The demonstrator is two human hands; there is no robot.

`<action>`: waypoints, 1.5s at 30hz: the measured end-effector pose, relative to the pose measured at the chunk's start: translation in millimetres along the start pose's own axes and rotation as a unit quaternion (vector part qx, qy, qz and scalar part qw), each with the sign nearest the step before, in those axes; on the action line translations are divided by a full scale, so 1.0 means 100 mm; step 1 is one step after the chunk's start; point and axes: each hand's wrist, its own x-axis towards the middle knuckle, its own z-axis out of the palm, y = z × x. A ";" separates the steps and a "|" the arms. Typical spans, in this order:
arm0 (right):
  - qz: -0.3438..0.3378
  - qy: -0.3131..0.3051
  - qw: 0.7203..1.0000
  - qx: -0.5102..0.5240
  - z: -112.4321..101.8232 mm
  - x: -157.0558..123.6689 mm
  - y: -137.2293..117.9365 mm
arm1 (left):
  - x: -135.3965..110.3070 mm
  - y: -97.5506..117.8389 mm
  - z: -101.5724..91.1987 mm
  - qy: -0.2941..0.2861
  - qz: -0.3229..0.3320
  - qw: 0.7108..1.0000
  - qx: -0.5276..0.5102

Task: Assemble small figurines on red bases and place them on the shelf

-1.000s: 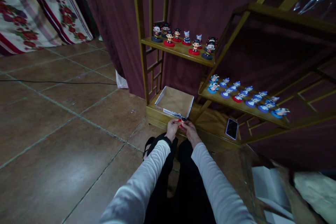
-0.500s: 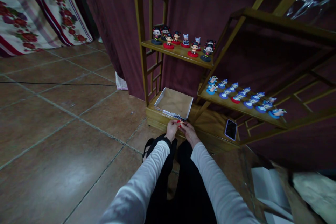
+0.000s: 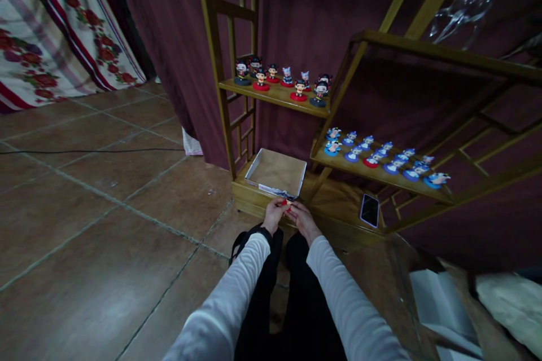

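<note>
Between my two hands is a small figurine with dark hair and a red base. My left hand pinches it from the left, at the red part. From the right, the fingers of my right hand close on it as well. Both hands are low, just in front of a shallow cardboard box with a white rim, which stands on the bottom board of a wooden shelf unit. My fingers partly cover the figurine.
Several figurines on red and black bases stand on the upper shelf. Blue, purple and red-based figurines line the lower right shelf. A phone lies on the bottom board. Clear plastic hangs at upper right; white packaging sits on the floor.
The head view has shifted, so the shelf unit appears lower and further left. Both hands still hold the figurine before the box, its position slightly turned.
</note>
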 end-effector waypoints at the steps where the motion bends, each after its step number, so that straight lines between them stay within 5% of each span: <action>1: -0.001 -0.001 1.000 -0.002 0.00 -0.01 0.00 | 0.00 -0.01 0.00 -0.001 0.002 1.000 0.000; 17: 0.015 -0.004 1.000 -0.003 -0.03 0.02 -0.01 | 0.02 -0.04 0.01 0.019 0.034 0.999 0.004; 24: 0.007 0.021 1.000 0.013 -0.06 0.04 -0.02 | -0.02 0.00 0.04 -0.026 0.064 0.998 0.015; 45: -0.055 -0.033 0.997 0.030 0.04 -0.14 -0.22 | -0.14 0.14 0.04 -0.072 0.109 0.991 0.009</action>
